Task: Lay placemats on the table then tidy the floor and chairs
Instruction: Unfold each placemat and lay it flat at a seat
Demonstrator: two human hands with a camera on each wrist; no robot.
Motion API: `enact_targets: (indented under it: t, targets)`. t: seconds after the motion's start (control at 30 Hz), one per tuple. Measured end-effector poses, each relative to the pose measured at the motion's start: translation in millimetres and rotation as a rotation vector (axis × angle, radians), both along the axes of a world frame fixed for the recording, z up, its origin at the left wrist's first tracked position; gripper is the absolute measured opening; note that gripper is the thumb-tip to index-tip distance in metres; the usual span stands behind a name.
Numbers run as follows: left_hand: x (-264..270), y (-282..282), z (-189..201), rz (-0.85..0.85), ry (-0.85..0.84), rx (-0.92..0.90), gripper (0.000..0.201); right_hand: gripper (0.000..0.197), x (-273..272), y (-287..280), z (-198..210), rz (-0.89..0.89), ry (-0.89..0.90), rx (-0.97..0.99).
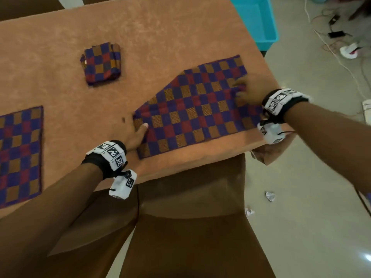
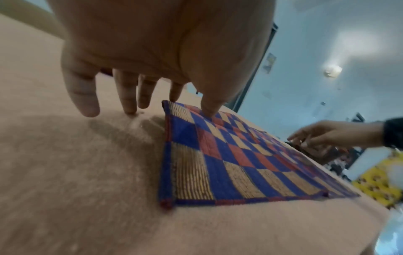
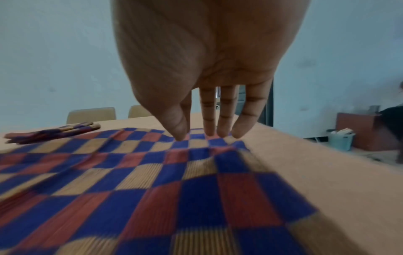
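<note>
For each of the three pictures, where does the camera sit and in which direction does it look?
Head: worn above, looks down on the table, the placemat, both forearms, left hand and right hand.
Left wrist: low under the left hand, looks along its fingers at the placemat corner.
Right wrist: under the right hand, looks across the placemat toward the folded placemats.
All three share the placemat.

Second placemat [image 1: 20, 155] cut off by the head view's left edge. Blue bin [image 1: 259, 21] cropped at the top edge. Right hand [image 1: 248, 91] blurred, its fingers indistinct. Nearest checks of the spread placemat [image 3: 152, 198] smeared in the right wrist view.
</note>
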State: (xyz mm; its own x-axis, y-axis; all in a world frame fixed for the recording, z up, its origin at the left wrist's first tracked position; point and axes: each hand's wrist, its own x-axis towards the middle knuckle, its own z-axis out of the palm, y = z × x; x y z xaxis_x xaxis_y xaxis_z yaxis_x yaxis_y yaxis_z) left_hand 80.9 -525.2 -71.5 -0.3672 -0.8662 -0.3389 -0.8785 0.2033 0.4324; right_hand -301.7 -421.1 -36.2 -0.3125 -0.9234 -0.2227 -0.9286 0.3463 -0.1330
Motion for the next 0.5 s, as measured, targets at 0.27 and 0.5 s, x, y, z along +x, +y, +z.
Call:
enact_targets:
  t: [0.27, 0.5]
  targets:
    - [-24, -14, -4, 0.551, 0.629, 0.433, 0.050, 0.061, 46, 10, -44, 0.135, -0.061, 0.128]
    - [-23, -36, 20, 0.235, 0.692, 0.257, 0.051, 0.056, 44, 12, -41, 0.142, -0.084, 0.119]
